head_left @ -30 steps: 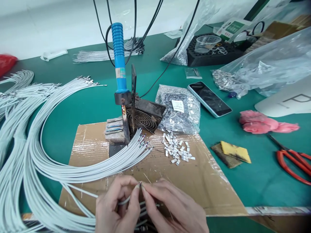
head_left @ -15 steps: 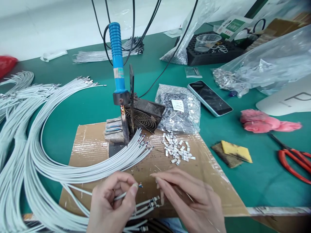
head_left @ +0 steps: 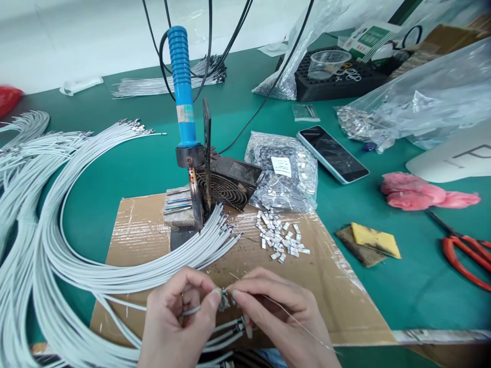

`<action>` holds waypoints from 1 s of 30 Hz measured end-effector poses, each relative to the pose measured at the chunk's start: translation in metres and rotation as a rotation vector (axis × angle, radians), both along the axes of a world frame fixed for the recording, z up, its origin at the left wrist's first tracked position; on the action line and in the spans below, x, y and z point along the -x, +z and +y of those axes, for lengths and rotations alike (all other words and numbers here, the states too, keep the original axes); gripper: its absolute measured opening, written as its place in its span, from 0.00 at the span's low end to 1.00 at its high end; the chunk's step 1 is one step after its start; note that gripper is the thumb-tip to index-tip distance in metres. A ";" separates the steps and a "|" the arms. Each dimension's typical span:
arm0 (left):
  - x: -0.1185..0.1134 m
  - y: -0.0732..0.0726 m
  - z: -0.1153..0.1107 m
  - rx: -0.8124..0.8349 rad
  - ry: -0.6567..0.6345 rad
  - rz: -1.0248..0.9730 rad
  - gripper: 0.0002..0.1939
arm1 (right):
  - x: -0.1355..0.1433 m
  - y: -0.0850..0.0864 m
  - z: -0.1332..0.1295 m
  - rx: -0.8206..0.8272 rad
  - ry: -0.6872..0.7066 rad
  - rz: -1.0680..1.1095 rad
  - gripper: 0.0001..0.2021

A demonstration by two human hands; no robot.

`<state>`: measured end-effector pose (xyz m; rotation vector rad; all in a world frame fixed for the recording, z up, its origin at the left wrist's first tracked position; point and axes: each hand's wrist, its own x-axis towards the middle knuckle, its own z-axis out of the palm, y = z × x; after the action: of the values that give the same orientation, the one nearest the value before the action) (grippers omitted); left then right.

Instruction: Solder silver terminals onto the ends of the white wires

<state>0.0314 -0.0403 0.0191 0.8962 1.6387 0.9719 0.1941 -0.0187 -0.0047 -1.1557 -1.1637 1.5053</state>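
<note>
My left hand (head_left: 187, 317) pinches a white cable (head_left: 192, 309) just behind its stripped end, where small coloured wires (head_left: 224, 292) stick out. Thumb and index finger of my right hand (head_left: 272, 317) are closed right at those wire ends; whatever sits between the tips is too small to make out. A thin solder wire (head_left: 291, 317) runs through my right hand and trails past the wrist. Below my hands lie several cables with metal connectors (head_left: 240, 324). Beyond them, a bundle of white cables (head_left: 153, 271) curves over the cardboard (head_left: 307, 306).
A blue-handled soldering iron (head_left: 182, 87) stands tip down in front of a small fan (head_left: 226, 186). Small white connectors (head_left: 282, 240) lie scattered on the cardboard. To the right are a bag of parts (head_left: 282, 171), a phone (head_left: 333, 154), a yellow sponge (head_left: 375, 240) and red-handled scissors (head_left: 466, 255).
My right hand has moved left and its fingertips now meet the cable end held by my left hand. The left hand has hardly moved.
</note>
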 end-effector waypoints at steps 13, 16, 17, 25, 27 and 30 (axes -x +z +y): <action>0.002 -0.006 -0.002 -0.007 0.009 -0.090 0.10 | 0.002 -0.005 -0.001 0.132 0.046 0.144 0.05; 0.002 -0.005 -0.001 -0.008 0.012 -0.078 0.10 | 0.001 -0.005 -0.001 0.133 0.035 0.147 0.05; 0.002 -0.004 0.000 -0.006 0.014 -0.075 0.11 | 0.002 -0.005 -0.001 0.135 0.025 0.149 0.05; -0.005 0.009 0.007 0.058 0.043 -0.051 0.10 | 0.007 -0.002 -0.002 0.202 -0.066 0.173 0.07; -0.007 0.011 0.008 0.061 0.054 -0.057 0.10 | 0.008 -0.002 -0.003 0.221 -0.060 0.192 0.08; -0.007 0.011 0.009 0.062 0.057 -0.059 0.10 | 0.008 -0.001 -0.003 0.227 -0.056 0.205 0.10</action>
<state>0.0380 -0.0318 0.0304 0.7759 1.6423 0.9722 0.1866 -0.0217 -0.0056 -1.1409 -0.8332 1.7008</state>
